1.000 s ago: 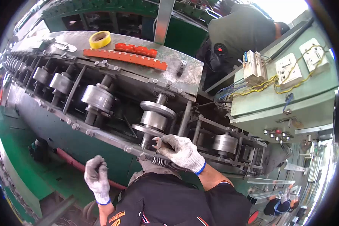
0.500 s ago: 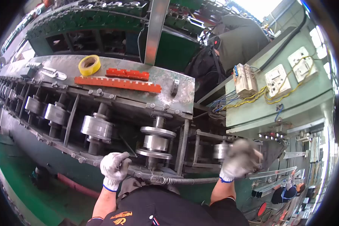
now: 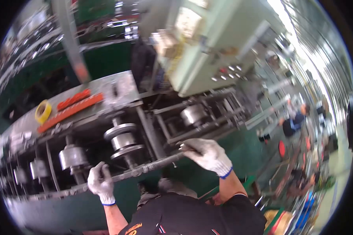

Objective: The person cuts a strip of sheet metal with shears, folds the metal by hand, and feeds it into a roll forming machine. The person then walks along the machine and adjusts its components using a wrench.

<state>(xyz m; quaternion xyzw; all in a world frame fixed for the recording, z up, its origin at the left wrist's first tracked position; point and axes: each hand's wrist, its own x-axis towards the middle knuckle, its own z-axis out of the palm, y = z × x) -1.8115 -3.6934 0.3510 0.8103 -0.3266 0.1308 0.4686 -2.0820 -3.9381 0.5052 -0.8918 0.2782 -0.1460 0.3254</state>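
My right hand (image 3: 208, 156), in a white glove with greyed fingers, is closed beside the right end of a coiled spring (image 3: 159, 163). A small metal end of the wrench (image 3: 181, 146) shows at its fingertips; blur hides the rest. My left hand (image 3: 100, 182), also gloved, is at the machine's front edge, left of the spring, its fingers loosely bent and apart with nothing visible between them. Between and beyond the hands stands a flanged metal roller (image 3: 123, 141), with another roller (image 3: 72, 157) to its left.
Yellow tape (image 3: 43, 112) and orange toothed strips (image 3: 71, 111) lie on the metal top plate (image 3: 125, 84). A pale green electrical cabinet (image 3: 208, 70) stands beyond the right-hand roller (image 3: 194, 114). A person (image 3: 294, 123) is farther right.
The view has swung right. My right hand moved right from the flanged roller, then back toward the spring's right end. My left hand rose to the machine edge and has shifted left of the roller.
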